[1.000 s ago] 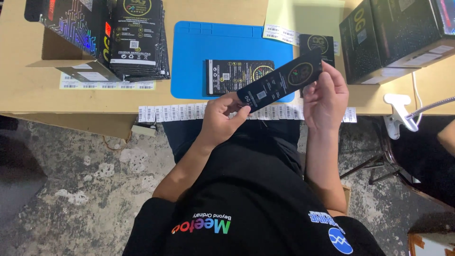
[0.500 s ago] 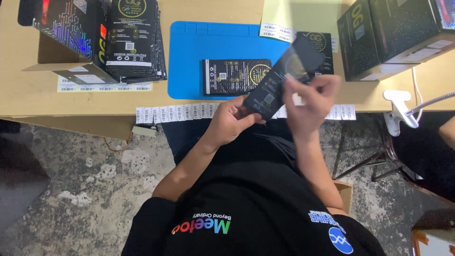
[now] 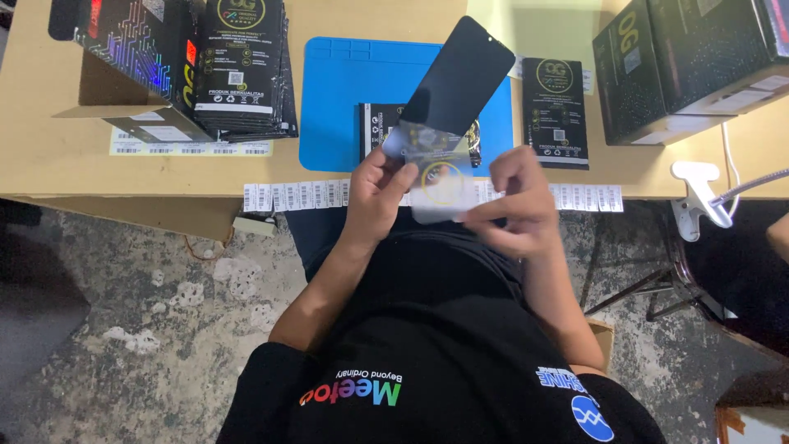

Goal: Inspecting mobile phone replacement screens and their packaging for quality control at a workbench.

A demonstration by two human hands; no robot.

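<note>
A black phone screen panel (image 3: 459,78) tilts upward, half out of its clear plastic sleeve (image 3: 437,181).

I see the blue rubber work mat (image 3: 345,99) lying mid-table, with a stack of black printed packets (image 3: 242,70) to its left and two black cardboard boxes (image 3: 682,62) to its right. A strip of white barcode labels (image 3: 296,196) runs along the table's near edge, before the mat.

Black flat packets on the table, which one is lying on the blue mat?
The black packet partly hidden behind the held dark panel lies on the blue mat. The single packet right of it lies on bare tabletop; the stack sits left.
</note>
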